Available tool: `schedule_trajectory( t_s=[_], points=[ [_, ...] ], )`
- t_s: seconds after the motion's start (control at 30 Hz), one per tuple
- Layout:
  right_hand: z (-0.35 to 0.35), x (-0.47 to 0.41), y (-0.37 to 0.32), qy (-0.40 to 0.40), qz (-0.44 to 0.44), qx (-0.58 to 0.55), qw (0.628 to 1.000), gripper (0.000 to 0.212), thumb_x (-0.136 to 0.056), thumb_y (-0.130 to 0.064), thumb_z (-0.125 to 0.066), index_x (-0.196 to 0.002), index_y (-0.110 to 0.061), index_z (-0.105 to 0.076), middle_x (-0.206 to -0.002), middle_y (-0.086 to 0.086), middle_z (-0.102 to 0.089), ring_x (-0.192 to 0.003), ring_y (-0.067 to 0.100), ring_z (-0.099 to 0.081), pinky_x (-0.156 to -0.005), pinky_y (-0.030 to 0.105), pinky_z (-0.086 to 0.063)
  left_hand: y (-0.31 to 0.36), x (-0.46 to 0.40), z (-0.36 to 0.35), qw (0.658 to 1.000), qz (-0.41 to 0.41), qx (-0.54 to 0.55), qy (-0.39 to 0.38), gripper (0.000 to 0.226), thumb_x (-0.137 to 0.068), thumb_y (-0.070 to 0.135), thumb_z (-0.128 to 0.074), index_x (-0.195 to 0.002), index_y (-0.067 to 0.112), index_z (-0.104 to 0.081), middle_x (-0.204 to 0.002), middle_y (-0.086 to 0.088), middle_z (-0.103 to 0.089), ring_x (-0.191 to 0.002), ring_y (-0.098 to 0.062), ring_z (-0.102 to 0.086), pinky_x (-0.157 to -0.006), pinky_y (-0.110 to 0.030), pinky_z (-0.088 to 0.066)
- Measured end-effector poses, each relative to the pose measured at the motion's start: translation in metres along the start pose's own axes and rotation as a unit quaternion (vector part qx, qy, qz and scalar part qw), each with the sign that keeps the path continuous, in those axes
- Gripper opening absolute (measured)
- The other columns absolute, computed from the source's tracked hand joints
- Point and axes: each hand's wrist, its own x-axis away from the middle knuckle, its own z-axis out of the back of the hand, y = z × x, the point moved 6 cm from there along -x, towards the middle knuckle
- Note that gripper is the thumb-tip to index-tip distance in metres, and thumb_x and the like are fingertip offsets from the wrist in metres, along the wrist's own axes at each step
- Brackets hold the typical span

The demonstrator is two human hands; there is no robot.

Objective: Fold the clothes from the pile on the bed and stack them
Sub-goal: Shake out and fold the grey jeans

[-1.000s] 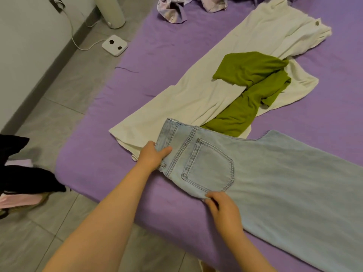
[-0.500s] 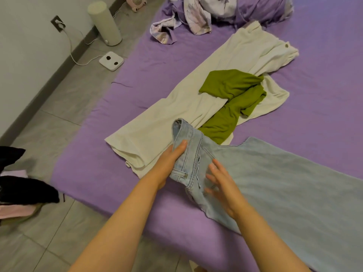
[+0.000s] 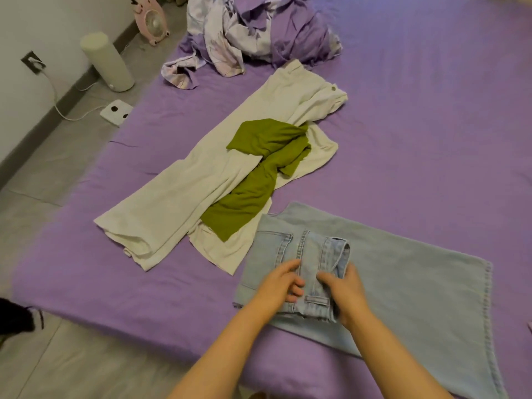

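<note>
Home bedroom: a bed (image 3: pixel 431 110) with purple sheet carrying loose clothes, tiled floor (image 3: pixel 57 174), wall socket (image 3: pixel 33 62), and small pink fan (image 3: pixel 154 24).

Both hands (image 3: pixel 312 286) on folded jeans (image 3: pixel 403 272)

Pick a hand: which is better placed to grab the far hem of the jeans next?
Probably right. The right hand rests on the folded waistband on the side nearest the jeans hem; the left hand lies on the opposite side and would cross over.

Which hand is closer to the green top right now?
Left. The left hand lies just below the green top; the right hand sits farther right on the jeans.
</note>
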Motion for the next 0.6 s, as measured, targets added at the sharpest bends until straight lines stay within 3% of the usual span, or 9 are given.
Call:
schedule_trajectory(
  t_s=[0.1,0.17,0.27,0.4,0.5,0.53,0.6],
  points=[
    [0.025,-0.011,0.015,0.042,-0.004,0.039,0.998,0.044,-0.082,0.004,-0.059,-0.121,-0.01,-0.045,-0.113,0.017,-0.062,-0.094,0.031,-0.062,-0.085,0.043,-0.053,-0.013,-0.005,0.017,0.975,-0.065,-0.175,0.118,0.038,-0.096,-0.002,-0.036,-0.127,0.008,-0.057,-0.11,-0.01,-0.063,-0.091,-0.015,-0.057,-0.085,-0.026,-0.044],
    [0.038,-0.017,0.02,0.045,0.012,0.069,0.997,0.053,-0.083,0.004,-0.058,-0.132,-0.009,-0.041,-0.123,0.016,-0.059,-0.103,0.03,-0.06,-0.091,0.041,-0.049,-0.014,-0.009,0.025,0.913,-0.124,-0.344,0.179,0.039,-0.096,0.002,-0.04,-0.13,0.013,-0.056,-0.131,-0.01,-0.055,-0.117,-0.022,-0.05,-0.099,-0.024,-0.034],
    [0.048,-0.025,0.03,0.021,0.019,0.119,0.993,0.077,-0.085,0.007,-0.058,-0.149,-0.011,-0.02,-0.144,0.012,-0.043,-0.124,0.031,-0.05,-0.103,0.039,-0.041,-0.02,-0.02,0.019,0.811,-0.142,-0.54,0.173,0.048,-0.099,0.015,-0.037,-0.146,0.026,-0.035,-0.156,-0.008,-0.022,-0.141,-0.026,-0.021,-0.112,-0.032,-0.02],
    [0.053,-0.029,0.043,0.049,0.034,0.193,0.979,0.087,-0.085,0.004,-0.058,-0.153,-0.01,-0.005,-0.157,0.013,-0.022,-0.14,0.03,-0.032,-0.11,0.033,-0.029,-0.023,-0.046,0.001,0.736,-0.141,-0.646,0.146,0.056,-0.102,0.041,-0.027,-0.153,0.033,-0.004,-0.16,-0.004,0.013,-0.147,-0.031,0.01,-0.117,-0.05,0.001],
    [0.037,-0.029,0.039,0.069,0.172,0.403,0.896,0.084,-0.093,-0.03,-0.054,-0.153,-0.021,0.004,-0.161,0.008,0.005,-0.148,0.026,-0.001,-0.117,0.035,-0.011,-0.031,-0.066,-0.001,0.695,-0.119,-0.692,0.153,0.06,-0.096,0.057,-0.005,-0.147,0.033,0.015,-0.153,-0.004,0.029,-0.143,-0.035,0.024,-0.112,-0.057,0.015],
    [0.029,-0.033,0.044,0.053,0.192,0.461,0.865,0.081,-0.096,-0.045,-0.045,-0.15,-0.027,0.013,-0.159,0.004,0.017,-0.147,0.025,0.011,-0.118,0.037,-0.007,-0.033,-0.069,-0.001,0.684,-0.116,-0.703,0.156,0.061,-0.093,0.059,-0.001,-0.147,0.033,0.01,-0.155,-0.007,0.023,-0.143,-0.038,0.018,-0.111,-0.06,0.014],
    [0.02,-0.045,0.061,0.013,0.174,0.532,0.829,0.073,-0.094,-0.062,-0.022,-0.138,-0.037,0.031,-0.149,0.0,0.038,-0.144,0.025,0.025,-0.118,0.041,-0.003,-0.036,-0.071,-0.004,0.692,-0.116,-0.697,0.15,0.067,-0.094,0.058,-0.002,-0.147,0.028,-0.03,-0.156,-0.015,-0.022,-0.141,-0.042,-0.022,-0.11,-0.06,-0.006]
  ],
)
